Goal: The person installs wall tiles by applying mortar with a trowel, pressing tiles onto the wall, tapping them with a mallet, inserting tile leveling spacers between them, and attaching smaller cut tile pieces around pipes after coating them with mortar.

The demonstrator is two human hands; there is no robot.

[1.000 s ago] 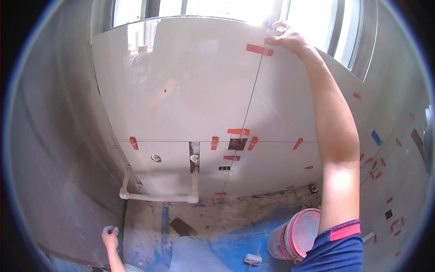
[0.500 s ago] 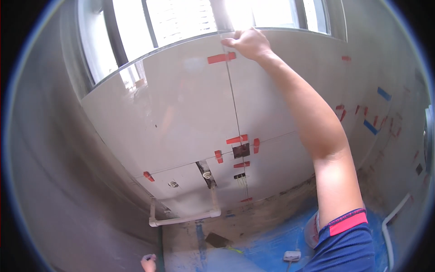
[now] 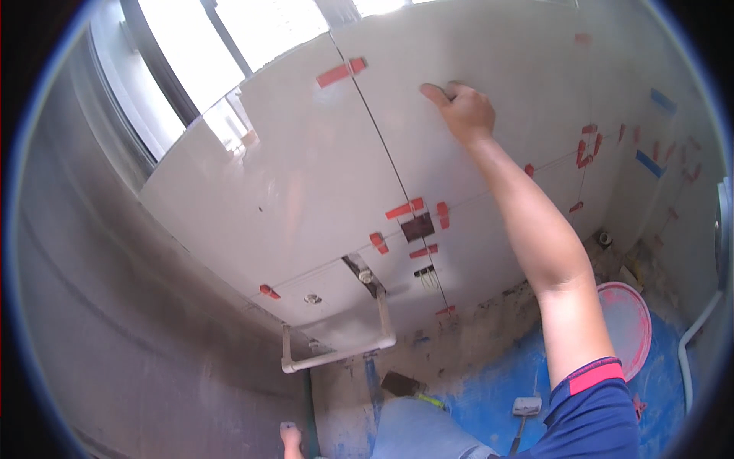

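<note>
My right hand (image 3: 465, 116) is raised in front of the large pale wall tiles (image 3: 267, 191), right of the upright joint. Its fingers are curled with the thumb stretched out to the left; whether something small sits between them I cannot make out. A red tile-levelling wedge (image 3: 342, 73) bridges that joint near the window, to the left of this hand. Low at the picture's bottom edge is my left hand (image 3: 290, 437), its fingers closed; what they hold, if anything, is too small to tell. More red wedges (image 3: 404, 208) surround a dark square cut-out (image 3: 417, 227) lower on the wall.
White pipe (image 3: 340, 359) juts from the wall below the tiles. On the blue-stained floor lie a mallet (image 3: 527, 407) and a flat dark trowel (image 3: 403, 384). A pink-rimmed round bucket (image 3: 648, 336) stands at right, near a pale hose (image 3: 686, 359). A window (image 3: 267, 30) is above.
My right hand has left the tile's top edge by the window and moved down and right. The view has shifted right, bringing the bucket more into sight. My left hand shows slightly farther right.
</note>
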